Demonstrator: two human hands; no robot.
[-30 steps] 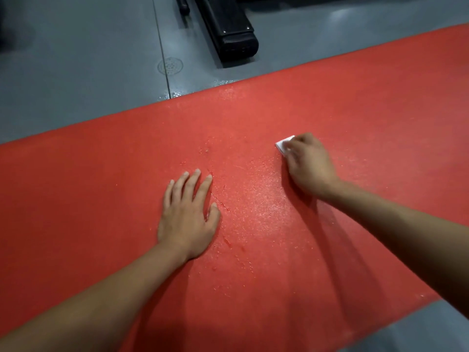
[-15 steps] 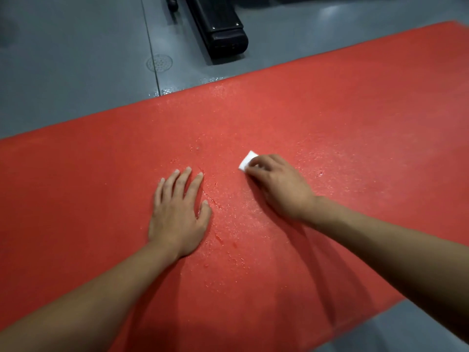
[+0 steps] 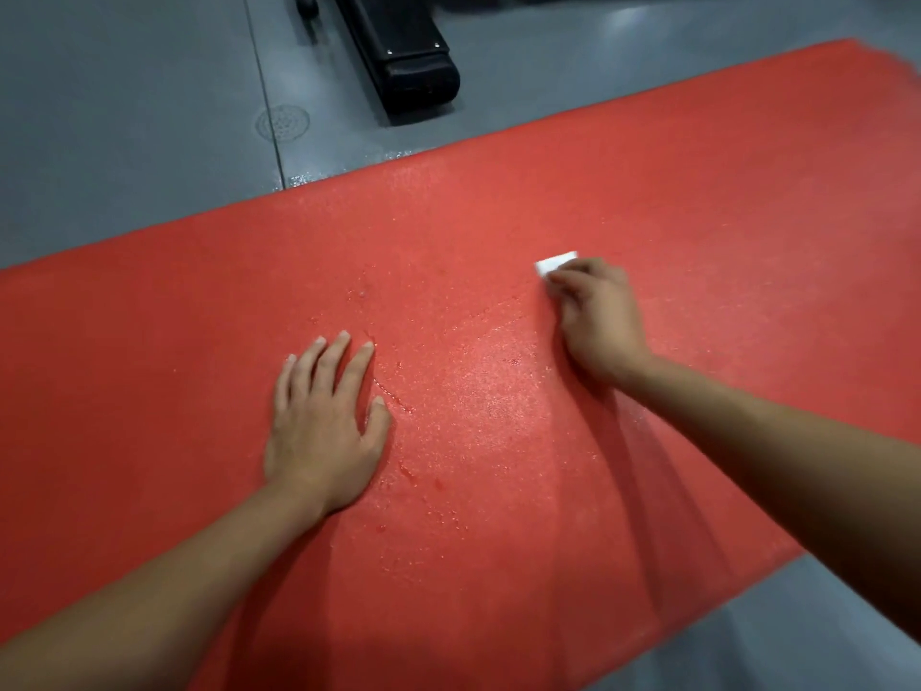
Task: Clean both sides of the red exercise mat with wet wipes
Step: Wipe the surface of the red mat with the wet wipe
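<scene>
While my right hand (image 3: 595, 321) pinches the folded wet wipe (image 3: 555, 263) at two o'clock and my left hand (image 3: 319, 426) presses flat, fingers apart, I judge the red exercise mat (image 3: 697, 192) half wet; the underside remains.

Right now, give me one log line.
left hand: flat on mat | right hand: pressing wipe on mat | mat: wet patch mid | side: first

Wet wipe (image 3: 555, 263): mostly covered by the right hand (image 3: 593, 321); only one white corner shows. Red mat (image 3: 498, 231): cut off by the left, right and lower frame edges, far right corner blurred. Black equipment (image 3: 398, 52) on the floor: cut off at the top edge, kind indeterminable.
</scene>
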